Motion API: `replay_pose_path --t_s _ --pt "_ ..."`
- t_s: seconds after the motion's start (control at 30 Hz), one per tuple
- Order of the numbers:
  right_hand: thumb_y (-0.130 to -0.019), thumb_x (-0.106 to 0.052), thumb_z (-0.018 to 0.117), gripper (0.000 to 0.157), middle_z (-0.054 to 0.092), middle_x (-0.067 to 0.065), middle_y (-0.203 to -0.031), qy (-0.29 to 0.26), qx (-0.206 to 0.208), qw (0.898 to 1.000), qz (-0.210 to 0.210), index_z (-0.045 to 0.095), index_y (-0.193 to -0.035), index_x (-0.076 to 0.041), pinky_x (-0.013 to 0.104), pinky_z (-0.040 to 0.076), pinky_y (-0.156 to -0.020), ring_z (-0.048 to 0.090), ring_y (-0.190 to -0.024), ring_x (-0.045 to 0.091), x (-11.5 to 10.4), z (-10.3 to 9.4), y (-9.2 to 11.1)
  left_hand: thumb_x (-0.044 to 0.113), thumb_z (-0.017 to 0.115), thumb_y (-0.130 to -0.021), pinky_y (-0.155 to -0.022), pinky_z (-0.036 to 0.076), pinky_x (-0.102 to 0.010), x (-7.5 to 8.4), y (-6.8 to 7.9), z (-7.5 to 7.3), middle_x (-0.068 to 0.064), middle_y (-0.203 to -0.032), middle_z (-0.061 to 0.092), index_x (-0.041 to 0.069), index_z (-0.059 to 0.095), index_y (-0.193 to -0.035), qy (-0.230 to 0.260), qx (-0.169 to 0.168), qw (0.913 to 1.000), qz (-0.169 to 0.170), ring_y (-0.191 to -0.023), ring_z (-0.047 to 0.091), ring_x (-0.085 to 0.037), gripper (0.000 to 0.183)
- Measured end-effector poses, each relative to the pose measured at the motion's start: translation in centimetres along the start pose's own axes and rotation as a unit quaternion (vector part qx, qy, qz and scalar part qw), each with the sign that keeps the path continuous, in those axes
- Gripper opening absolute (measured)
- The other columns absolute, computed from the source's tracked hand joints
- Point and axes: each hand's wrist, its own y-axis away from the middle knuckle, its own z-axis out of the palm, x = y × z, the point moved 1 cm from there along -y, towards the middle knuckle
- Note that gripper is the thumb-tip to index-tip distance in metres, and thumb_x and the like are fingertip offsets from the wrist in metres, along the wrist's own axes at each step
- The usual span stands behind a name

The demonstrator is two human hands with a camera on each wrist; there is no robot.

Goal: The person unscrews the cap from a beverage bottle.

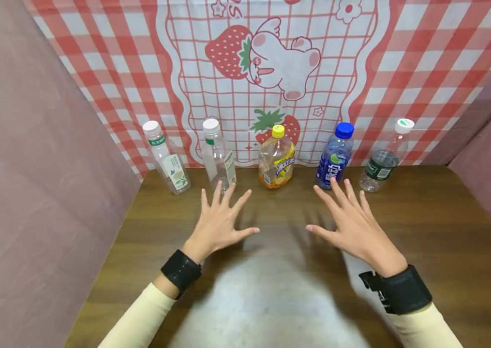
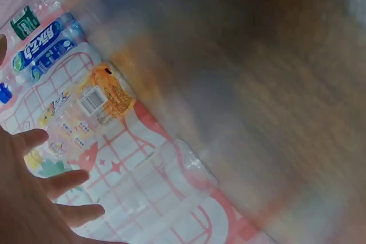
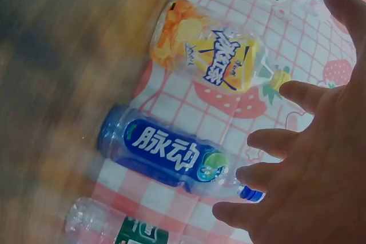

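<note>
Left hand (image 1: 218, 224): fingers spread apart, holding nothing, just before the second bottle from the left (image 1: 217, 154).
Right hand (image 1: 355, 233): fingers apart too, near the blue-capped bottle (image 1: 334, 157).
Yellow-capped bottle (image 1: 276, 163): stood upright between those two; my left wrist view showed its barcode (image 2: 92, 101), my right its large lettering (image 3: 225, 55).
Table (image 1: 271, 309): only my head view caught both hands above it.
</note>
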Motion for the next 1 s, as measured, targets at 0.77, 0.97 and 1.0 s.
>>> replay_pose_path --t_s 0.77,0.97,1.0 --pt "-0.093 -0.049 0.072 0.086 0.019 0.033 -0.167 -0.068 0.019 0.997 -0.041 0.033 -0.162 -0.015 0.077 0.014 -0.118 0.016 -0.154 0.055 -2.0 1.7 0.4 0.057 0.088 -0.072 -0.125 0.029 -0.052 -18.3 -4.7 -2.3 -0.013 -0.163 0.035 0.016 0.026 -0.161 0.338 0.458 0.7912 -0.224 -0.153 0.035 -0.029 0.116" --pt "-0.094 -0.044 0.073 0.088 0.020 0.031 -0.167 -0.076 0.022 0.996 -0.039 0.027 -0.164 -0.017 0.078 0.029 -0.111 0.028 -0.148 0.058 -2.2 1.7 0.4 0.048 0.093 -0.070 -0.121 0.036 -0.048 -18.4 -6.7 -1.9 -0.010 -0.161 0.040 0.016 0.024 -0.162 0.330 0.440 0.7989 -0.244 -0.149 0.041 -0.023 0.120" --pt "-0.095 -0.044 0.073 0.088 0.020 0.031 -0.167 -0.078 0.021 0.996 -0.037 0.025 -0.164 -0.018 0.078 0.033 -0.107 0.029 -0.148 0.058 -2.2 1.7 0.4 0.045 0.095 -0.069 -0.121 0.037 -0.046 -18.3 -6.9 -1.9 -0.009 -0.160 0.041 0.017 0.025 -0.162 0.329 0.443 0.7965 -0.248 -0.148 0.042 -0.022 0.120"
